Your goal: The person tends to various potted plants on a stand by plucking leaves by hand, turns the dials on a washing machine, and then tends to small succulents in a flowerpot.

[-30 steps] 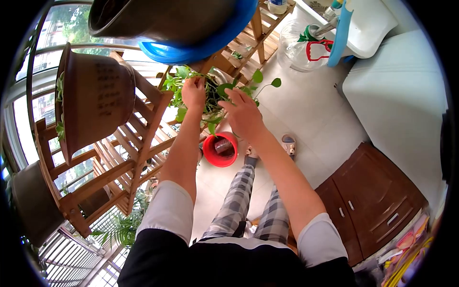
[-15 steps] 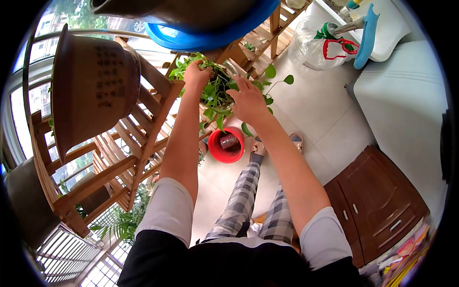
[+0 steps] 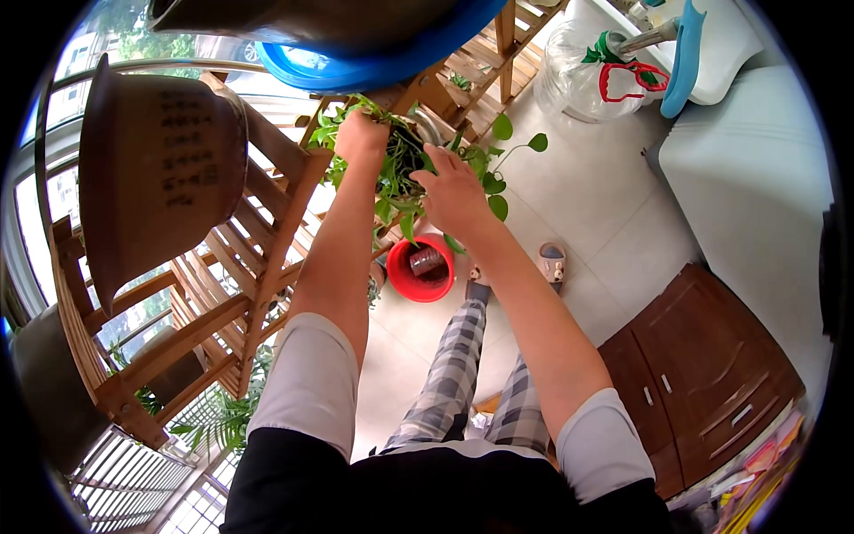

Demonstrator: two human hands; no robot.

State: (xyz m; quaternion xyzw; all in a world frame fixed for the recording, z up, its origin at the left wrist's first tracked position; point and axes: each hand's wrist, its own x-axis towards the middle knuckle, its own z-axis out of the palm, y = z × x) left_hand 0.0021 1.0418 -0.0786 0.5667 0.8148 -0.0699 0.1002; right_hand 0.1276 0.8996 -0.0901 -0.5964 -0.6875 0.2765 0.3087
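Observation:
A leafy trailing plant (image 3: 398,182) with green heart-shaped leaves and tangled stems sits at the wooden stand, in the upper middle. My left hand (image 3: 363,135) is at its far left side, fingers curled down into the foliage and closed around stems or leaves; the fingertips are hidden. On the near right side of the plant, my right hand (image 3: 455,191) has its fingers stretched and the thumb apart, touching the outer leaves. Below, a red bucket (image 3: 398,269) stands on the floor with a clear plastic container (image 3: 426,261) and dark material inside.
Wooden slatted shelving (image 3: 258,267) runs along the left, carrying a large brown pot (image 3: 165,169). A blue basin (image 3: 311,69) juts in overhead. To the right are a large clear plastic bottle (image 3: 569,76), a pale appliance (image 3: 747,169) and a brown cabinet (image 3: 712,374).
My right hand has shifted slightly left and toward me, and my left hand slightly left and down. The camera view has moved a little; the bucket stays put.

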